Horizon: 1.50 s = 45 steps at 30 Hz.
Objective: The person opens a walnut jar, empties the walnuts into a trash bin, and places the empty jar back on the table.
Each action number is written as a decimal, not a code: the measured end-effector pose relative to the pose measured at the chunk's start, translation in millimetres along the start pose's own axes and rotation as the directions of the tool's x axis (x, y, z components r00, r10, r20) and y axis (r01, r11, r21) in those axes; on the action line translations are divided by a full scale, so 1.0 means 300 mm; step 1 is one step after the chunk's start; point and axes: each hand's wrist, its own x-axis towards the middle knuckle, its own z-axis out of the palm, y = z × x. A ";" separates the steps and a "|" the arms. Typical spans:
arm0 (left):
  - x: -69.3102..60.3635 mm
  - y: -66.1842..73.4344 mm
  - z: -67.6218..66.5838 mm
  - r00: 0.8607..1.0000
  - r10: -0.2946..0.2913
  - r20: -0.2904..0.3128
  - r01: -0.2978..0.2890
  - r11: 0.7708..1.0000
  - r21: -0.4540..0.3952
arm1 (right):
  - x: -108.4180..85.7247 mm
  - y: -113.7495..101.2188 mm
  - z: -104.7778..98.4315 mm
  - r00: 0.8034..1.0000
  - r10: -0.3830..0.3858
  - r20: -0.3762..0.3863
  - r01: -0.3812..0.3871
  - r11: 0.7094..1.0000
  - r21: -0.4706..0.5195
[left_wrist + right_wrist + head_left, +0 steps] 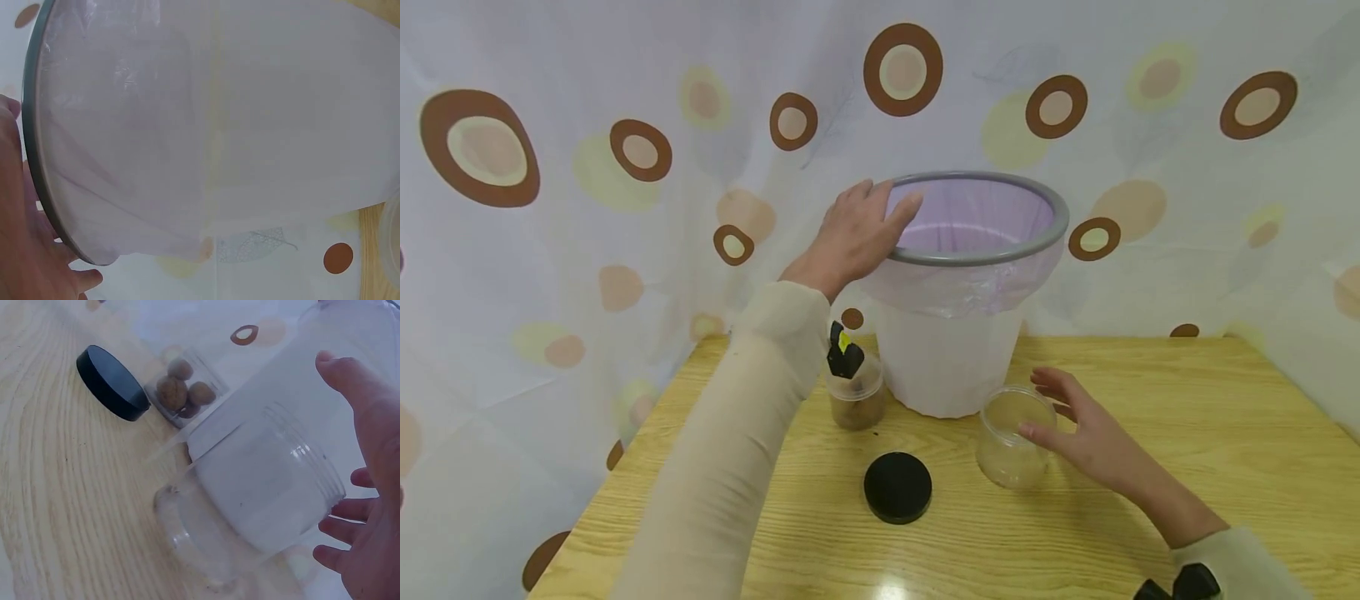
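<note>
My left hand (pixel 859 229) holds the left part of the grey rim of a white trash bin (pixel 943 358), which has a translucent purple bag lining it. In the left wrist view the fingers (pixel 59 275) lie by the rim. My right hand (pixel 1086 429) is spread beside a clear plastic jar (pixel 1011 458), thumb towards the near side. The right wrist view shows the jar without a lid, with the fingers (pixel 347 531) near its mouth. A second clear jar (pixel 856 408) holds several walnuts (pixel 172 392) and stands left of the bin. Between the jars lies a round black lid (pixel 898 487).
Everything stands on a wood-grain table (pixel 820 533). A white patterned curtain (pixel 625 67) hangs behind and to the sides. Wrist-camera mounts (pixel 846 354) show at both sleeves; the left one partly covers the walnut jar in the head view.
</note>
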 end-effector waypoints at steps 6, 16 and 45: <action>-0.055 -0.035 0.008 0.999 0.048 -0.018 -0.049 0.997 -0.060 | 0.016 -0.038 -0.018 1.000 0.001 -0.004 -0.001 1.000 -0.011; -0.129 -0.089 0.035 0.994 0.084 -0.065 -0.094 0.983 -0.160 | 0.058 -0.111 -0.021 1.000 -0.027 -0.016 0.025 0.995 -0.097; -0.351 -0.219 0.204 0.999 0.028 -0.019 -0.033 0.952 -0.305 | 0.139 -0.246 0.074 0.988 -0.152 0.039 0.156 0.982 -0.105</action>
